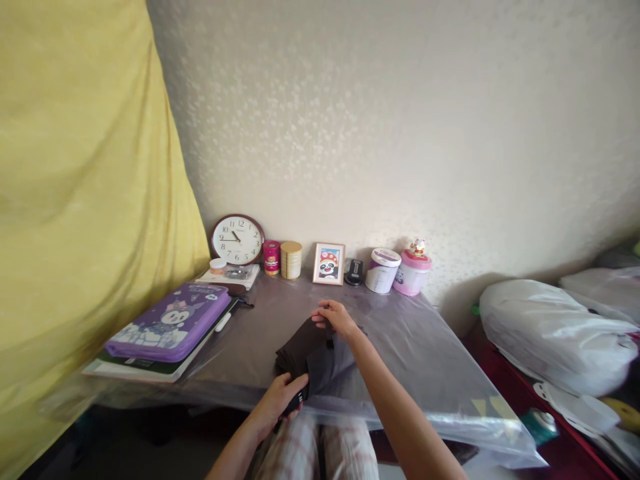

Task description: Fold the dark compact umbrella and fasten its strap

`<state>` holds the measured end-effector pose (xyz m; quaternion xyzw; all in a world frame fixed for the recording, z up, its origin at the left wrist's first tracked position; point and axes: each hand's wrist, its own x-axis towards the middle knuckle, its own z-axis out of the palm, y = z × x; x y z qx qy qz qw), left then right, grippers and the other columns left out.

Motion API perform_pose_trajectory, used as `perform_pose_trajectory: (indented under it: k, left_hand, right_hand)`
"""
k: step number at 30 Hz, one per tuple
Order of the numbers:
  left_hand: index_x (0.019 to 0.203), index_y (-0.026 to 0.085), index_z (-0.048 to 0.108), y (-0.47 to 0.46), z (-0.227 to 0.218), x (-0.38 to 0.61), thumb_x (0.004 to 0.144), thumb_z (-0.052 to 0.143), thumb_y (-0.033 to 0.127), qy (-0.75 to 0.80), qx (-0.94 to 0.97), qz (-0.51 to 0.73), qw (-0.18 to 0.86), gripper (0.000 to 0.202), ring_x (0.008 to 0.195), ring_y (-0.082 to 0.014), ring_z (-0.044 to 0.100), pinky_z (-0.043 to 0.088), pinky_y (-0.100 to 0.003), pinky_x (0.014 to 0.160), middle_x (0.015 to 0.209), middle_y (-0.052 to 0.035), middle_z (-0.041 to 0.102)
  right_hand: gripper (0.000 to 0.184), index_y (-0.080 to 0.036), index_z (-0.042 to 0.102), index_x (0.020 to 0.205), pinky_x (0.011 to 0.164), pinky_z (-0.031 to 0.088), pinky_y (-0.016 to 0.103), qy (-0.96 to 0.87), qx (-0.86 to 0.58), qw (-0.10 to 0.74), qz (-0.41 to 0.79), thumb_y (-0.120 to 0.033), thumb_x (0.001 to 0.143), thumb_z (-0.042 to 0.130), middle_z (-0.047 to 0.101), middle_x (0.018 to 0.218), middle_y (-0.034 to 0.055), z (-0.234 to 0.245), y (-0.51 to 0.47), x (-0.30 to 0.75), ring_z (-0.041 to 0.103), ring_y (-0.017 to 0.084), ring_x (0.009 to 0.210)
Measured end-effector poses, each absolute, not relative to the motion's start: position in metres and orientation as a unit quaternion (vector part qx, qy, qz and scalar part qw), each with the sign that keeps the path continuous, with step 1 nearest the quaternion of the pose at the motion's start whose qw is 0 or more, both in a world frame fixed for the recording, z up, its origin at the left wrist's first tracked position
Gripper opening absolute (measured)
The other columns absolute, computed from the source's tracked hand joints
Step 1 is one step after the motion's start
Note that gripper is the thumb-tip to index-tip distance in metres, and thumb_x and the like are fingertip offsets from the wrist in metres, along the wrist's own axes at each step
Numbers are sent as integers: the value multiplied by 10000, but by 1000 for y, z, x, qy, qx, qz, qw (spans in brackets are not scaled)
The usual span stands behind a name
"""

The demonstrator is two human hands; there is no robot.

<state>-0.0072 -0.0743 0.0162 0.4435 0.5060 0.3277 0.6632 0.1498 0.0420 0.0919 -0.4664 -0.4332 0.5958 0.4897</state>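
Note:
A black folding umbrella (305, 347) lies slantwise over the front part of the table, its canopy collapsed in loose pleats. My left hand (283, 398) is closed round its near end, the handle, where small white lettering shows. At the far end, my right hand (336, 319) has its fingers bent and pinched on the dark fabric near the tip. The right thumb and part of the canopy are hard to make out. Beneath it all is the table (400, 353) with a clear plastic cover.
On the left, a purple zip case (173, 320) rests on books beside a white marker (223, 322). Along the wall stand a clock (237, 240), a pink tin (271, 257), a yellow canister (291, 260), a framed picture (329, 264) and two tubs (383, 271). White bags (555, 327) lie right.

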Motion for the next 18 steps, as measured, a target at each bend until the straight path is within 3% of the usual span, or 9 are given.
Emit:
perform_pose_trajectory:
  k: [5, 12, 16, 18]
  left_hand:
    - [675, 210, 379, -76, 15, -9, 607, 518, 703, 486, 421, 327, 693, 517, 285, -50, 359, 142, -173, 328, 413, 47, 518]
    - [697, 207, 389, -83, 23, -9, 560, 611, 650, 481, 389, 324, 715, 514, 321, -40, 377, 149, -163, 359, 443, 57, 522]
    - [668, 210, 376, -83, 23, -8, 535, 632, 642, 487, 371, 336, 716, 519, 313, -47, 371, 142, -171, 359, 425, 55, 512]
    - [655, 211, 368, -82, 23, -7, 542, 633, 634, 495, 369, 338, 710, 512, 318, -53, 381, 148, -173, 361, 428, 52, 516]
  right_hand:
    - [218, -194, 524, 887, 411, 460, 168, -522, -477, 465, 533, -203, 699, 634, 649, 590, -36, 102, 53, 156, 625, 115, 507]
    - [304, -175, 541, 945, 423, 464, 216, -592, -481, 420, 492, -325, 700, 644, 642, 549, -13, 125, 55, 166, 616, 147, 449]
    - [228, -204, 558, 910, 500, 468, 203, -588, -508, 471, 418, -365, 750, 577, 654, 617, -21, 133, 37, 191, 628, 122, 525]
    - [180, -203, 575, 781, 479, 442, 195, -566, -549, 503, 353, -380, 767, 545, 627, 548, -24, 124, 17, 216, 613, 122, 504]
